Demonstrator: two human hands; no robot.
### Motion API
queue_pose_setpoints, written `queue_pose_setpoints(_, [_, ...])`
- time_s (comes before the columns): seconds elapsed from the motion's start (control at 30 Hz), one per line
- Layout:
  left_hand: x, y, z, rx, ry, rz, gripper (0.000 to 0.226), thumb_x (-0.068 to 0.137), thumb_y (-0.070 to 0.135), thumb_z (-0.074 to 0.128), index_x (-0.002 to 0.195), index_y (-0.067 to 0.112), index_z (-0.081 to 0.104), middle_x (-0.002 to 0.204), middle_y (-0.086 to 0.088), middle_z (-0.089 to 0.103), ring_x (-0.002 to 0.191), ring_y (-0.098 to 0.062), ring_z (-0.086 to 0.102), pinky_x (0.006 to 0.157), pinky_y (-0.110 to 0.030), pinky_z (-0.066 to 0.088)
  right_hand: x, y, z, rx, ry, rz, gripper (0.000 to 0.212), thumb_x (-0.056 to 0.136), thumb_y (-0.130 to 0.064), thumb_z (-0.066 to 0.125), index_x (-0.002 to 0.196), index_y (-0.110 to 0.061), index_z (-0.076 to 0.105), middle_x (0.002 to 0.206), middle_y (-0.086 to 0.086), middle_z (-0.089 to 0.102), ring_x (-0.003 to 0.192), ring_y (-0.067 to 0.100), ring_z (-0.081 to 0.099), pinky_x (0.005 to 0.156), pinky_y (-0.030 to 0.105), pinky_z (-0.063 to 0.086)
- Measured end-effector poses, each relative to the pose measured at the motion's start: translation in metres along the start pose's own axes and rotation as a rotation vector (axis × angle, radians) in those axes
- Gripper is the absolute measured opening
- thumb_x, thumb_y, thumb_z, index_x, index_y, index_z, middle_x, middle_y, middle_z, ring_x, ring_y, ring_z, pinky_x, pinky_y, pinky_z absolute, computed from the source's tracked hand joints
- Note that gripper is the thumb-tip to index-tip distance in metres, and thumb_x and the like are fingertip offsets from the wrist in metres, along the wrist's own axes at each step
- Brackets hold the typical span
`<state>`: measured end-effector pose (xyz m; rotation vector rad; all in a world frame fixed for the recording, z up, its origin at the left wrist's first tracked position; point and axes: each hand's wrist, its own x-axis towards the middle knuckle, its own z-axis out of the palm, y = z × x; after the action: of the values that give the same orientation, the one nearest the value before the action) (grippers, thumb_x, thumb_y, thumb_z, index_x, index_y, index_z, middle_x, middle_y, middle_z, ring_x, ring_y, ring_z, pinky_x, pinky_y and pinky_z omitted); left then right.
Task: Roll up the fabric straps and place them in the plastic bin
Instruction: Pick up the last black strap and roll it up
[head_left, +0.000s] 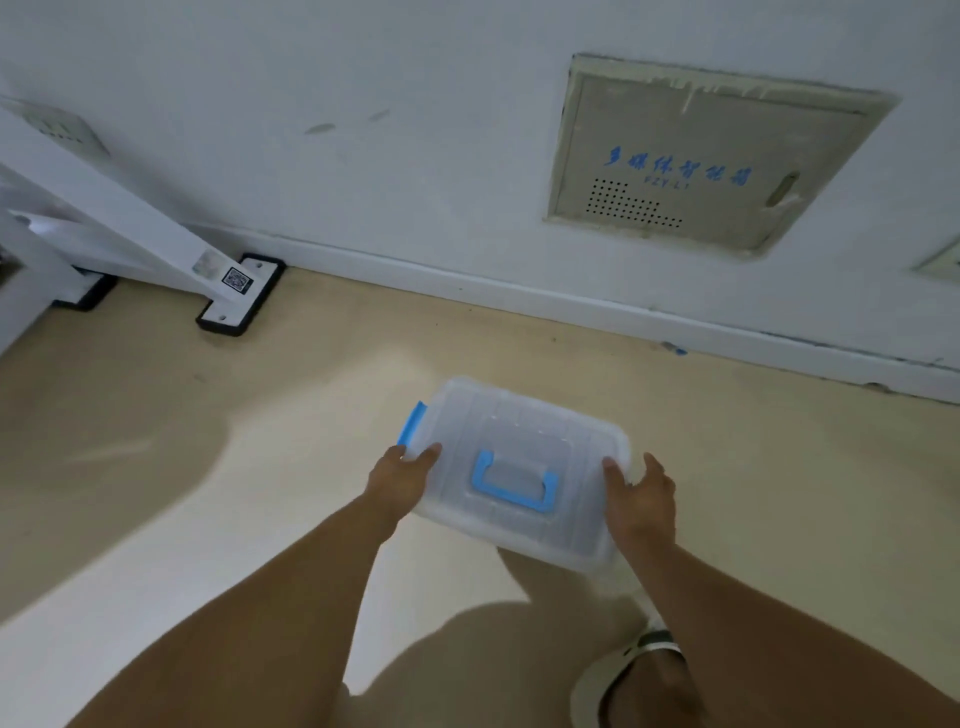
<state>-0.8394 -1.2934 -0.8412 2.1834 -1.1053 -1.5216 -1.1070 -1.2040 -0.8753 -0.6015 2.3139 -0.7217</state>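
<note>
Both hands, left (400, 480) and right (644, 499), grip the lidded bin (519, 467) by its ends above the floor (156, 415); the smooth plastic could slip, and no straps are visible.

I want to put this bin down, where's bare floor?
Bare floor lies between the plastic bin and the white stand's foot, and along the baseboard. It is crowded nearest you, by your sandalled foot.
</note>
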Motion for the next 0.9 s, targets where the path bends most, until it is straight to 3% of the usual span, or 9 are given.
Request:
queue_pose_setpoints(0.13, [0.009, 0.005, 0.014, 0.014, 0.097, 0.006, 0.059, 0.099, 0.037, 0.065, 0.145, 0.001, 0.052, 0.132, -0.016, 0.060, 0.122, -0.037, 0.059, 0.102, -0.042, 0.049, -0.001, 0.013, -0.005, 0.070, -0.099, 0.156, 0.074, 0.094, -0.055, 0.061, 0.151, -0.014, 0.041, 0.145, 0.016, 0.054, 0.128, 0.038, 0.055, 0.104, 0.044, 0.044])
queue_pose_setpoints(0.2, [0.011, 0.010, 0.015, 0.007, 0.092, -0.001, 0.064, 0.099, 0.037, 0.066, 0.148, 0.001, 0.048, 0.141, -0.018, 0.057, 0.126, -0.038, 0.056, 0.104, -0.042, 0.048, 0.004, 0.014, -0.004, 0.095, -0.147, 0.247, 0.062, 0.093, -0.059, 0.061, 0.130, -0.010, 0.060, 0.126, 0.017, 0.065, 0.109, 0.039, 0.064, 0.098, 0.045, 0.052])
queue_pose_setpoints(0.27, [0.015, 0.015, 0.016, -0.009, 0.091, -0.006, 0.063, 0.098, 0.035, 0.067, 0.147, -0.001, 0.047, 0.141, -0.019, 0.056, 0.126, -0.039, 0.056, 0.103, -0.042, 0.048, 0.008, 0.011, -0.003, 0.151, -0.178, 0.287, 0.054, 0.092, -0.058, 0.062, 0.107, -0.006, 0.065, 0.108, 0.018, 0.069, 0.094, 0.037, 0.066, 0.093, 0.053, 0.056])
queue_pose_setpoints(0.43, [0.017, 0.019, 0.016, -0.188, 0.136, -0.049, 0.075, 0.092, 0.028, 0.078, 0.150, 0.004, 0.036, 0.141, -0.015, 0.050, 0.127, -0.036, 0.052, 0.092, -0.038, 0.044, 0.015, 0.002, 0.001, 0.127, -0.113, 0.262, 0.051, 0.096, -0.045, 0.063, 0.119, 0.001, 0.066, 0.107, 0.019, 0.068, 0.098, 0.041, 0.066, 0.093, 0.053, 0.056])
queue_pose_setpoints(0.53, [0.021, 0.019, 0.011, -0.219, 0.131, -0.045, 0.085, 0.088, 0.025, 0.082, 0.155, 0.006, 0.033, 0.149, -0.015, 0.046, 0.131, -0.035, 0.051, 0.100, -0.041, 0.045, 0.016, 0.002, 0.005, 0.112, -0.075, 0.245, 0.051, 0.097, -0.045, 0.060, 0.122, -0.001, 0.064, 0.114, 0.021, 0.068, 0.102, 0.041, 0.065, 0.093, 0.052, 0.055])
queue_pose_setpoints(0.6, [0.025, 0.018, 0.010, -0.176, 0.096, -0.026, 0.070, 0.088, 0.024, 0.082, 0.147, 0.003, 0.049, 0.142, -0.016, 0.056, 0.122, -0.035, 0.057, 0.105, -0.046, 0.049, 0.018, -0.002, 0.005, 0.147, -0.055, 0.239, 0.050, 0.098, -0.044, 0.059, 0.127, -0.003, 0.061, 0.120, 0.020, 0.066, 0.108, 0.042, 0.063, 0.096, 0.051, 0.053])
queue_pose_setpoints(0.73, [0.023, 0.013, 0.014, -0.103, 0.054, 0.042, 0.036, 0.089, 0.027, 0.079, 0.118, 0.006, 0.072, 0.094, -0.001, 0.067, 0.096, -0.028, 0.063, 0.090, -0.042, 0.056, 0.032, -0.017, -0.004, 0.212, -0.056, 0.229, 0.052, 0.098, -0.038, 0.063, 0.134, -0.001, 0.057, 0.131, 0.021, 0.061, 0.117, 0.041, 0.059, 0.098, 0.045, 0.046])
queue_pose_setpoints(0.8, [0.021, 0.008, 0.016, -0.145, 0.046, 0.039, 0.032, 0.086, 0.026, 0.082, 0.114, 0.013, 0.071, 0.095, 0.001, 0.066, 0.097, -0.027, 0.064, 0.084, -0.038, 0.053, 0.039, -0.020, -0.009, 0.272, -0.086, 0.245, 0.055, 0.094, -0.038, 0.069, 0.134, -0.002, 0.058, 0.133, 0.020, 0.061, 0.118, 0.040, 0.059, 0.102, 0.047, 0.048])
queue_pose_setpoints(0.9, [0.019, 0.000, 0.018, -0.208, -0.034, -0.023, 0.043, 0.080, 0.022, 0.089, 0.113, 0.010, 0.064, 0.110, -0.005, 0.068, 0.102, -0.029, 0.067, 0.089, -0.042, 0.058, 0.048, -0.022, -0.017, 0.389, -0.106, 0.305, 0.064, 0.091, -0.044, 0.073, 0.138, -0.005, 0.055, 0.135, 0.013, 0.058, 0.122, 0.038, 0.057, 0.106, 0.050, 0.046])
